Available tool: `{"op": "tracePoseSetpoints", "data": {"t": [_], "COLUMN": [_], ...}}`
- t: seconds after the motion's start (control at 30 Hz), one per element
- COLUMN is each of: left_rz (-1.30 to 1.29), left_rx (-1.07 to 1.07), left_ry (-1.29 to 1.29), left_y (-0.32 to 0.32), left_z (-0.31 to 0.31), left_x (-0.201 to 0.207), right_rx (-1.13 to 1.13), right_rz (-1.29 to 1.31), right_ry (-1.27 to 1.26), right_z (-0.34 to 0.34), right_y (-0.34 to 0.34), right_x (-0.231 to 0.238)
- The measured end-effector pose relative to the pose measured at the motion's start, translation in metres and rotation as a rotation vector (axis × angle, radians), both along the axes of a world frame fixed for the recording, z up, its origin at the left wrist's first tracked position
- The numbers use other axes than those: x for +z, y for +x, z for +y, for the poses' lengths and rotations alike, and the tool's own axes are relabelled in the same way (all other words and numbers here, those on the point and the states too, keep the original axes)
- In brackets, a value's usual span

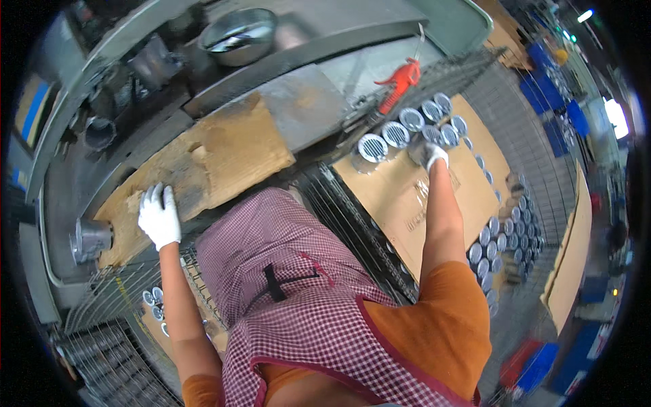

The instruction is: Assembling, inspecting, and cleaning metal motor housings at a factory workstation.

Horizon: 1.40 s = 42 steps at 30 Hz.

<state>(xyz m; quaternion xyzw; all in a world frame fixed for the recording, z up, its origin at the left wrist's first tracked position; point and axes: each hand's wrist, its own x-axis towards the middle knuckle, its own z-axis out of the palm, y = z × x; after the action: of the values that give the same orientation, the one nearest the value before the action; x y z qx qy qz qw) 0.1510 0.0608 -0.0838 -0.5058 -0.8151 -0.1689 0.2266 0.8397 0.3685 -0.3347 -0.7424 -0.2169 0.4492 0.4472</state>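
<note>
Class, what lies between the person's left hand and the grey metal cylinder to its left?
In the head view, only a bare stretch of stained brown cardboard separates the left hand from the grey metal cylinder.

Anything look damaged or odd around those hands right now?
Yes: the brown cardboard by the left hand looks worn, with dark smudges and a ragged edge. It stands out because the cardboard sheet under the metal cups looks much cleaner.
</note>
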Motion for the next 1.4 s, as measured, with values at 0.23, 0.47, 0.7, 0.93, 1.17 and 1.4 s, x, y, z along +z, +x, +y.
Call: {"op": "tracePoseSetpoints", "data": {"t": [0.23,0.47,0.7,0.93,1.17,1.4], "left_rz": [-0.075,-0.104,-0.399,-0.448,-0.499,-0.122], "left_rx": [-0.01,-0.002,0.241,0.729,0.573,0.252], "left_ry": [0.025,0.075,0.065,-0.031,0.101,0.559], "left_y": [0.01,0.011,-0.025,-0.165,-0.125,-0.042], "left_z": [0.005,-0.002,-0.026,-0.104,-0.089,-0.04], "left_x": [0.017,0.012,0.058,0.093,0.088,0.07], "right_rx": [0.083,0.243,0.768,0.492,0.514,0.476], "right_rz": [0.509,-0.405,-0.914,-1.419,-1.4,-1.353], "right_ry": [0.004,0.826,1.175,1.117,1.045,0.795], "right_z": [-0.056,-0.098,-0.072,-0.078,-0.06,-0.063], "right_y": [0.034,-0.157,-0.299,-0.323,-0.318,-0.32], "right_x": [-0.066,0.224,0.307,0.294,0.279,0.29]}}
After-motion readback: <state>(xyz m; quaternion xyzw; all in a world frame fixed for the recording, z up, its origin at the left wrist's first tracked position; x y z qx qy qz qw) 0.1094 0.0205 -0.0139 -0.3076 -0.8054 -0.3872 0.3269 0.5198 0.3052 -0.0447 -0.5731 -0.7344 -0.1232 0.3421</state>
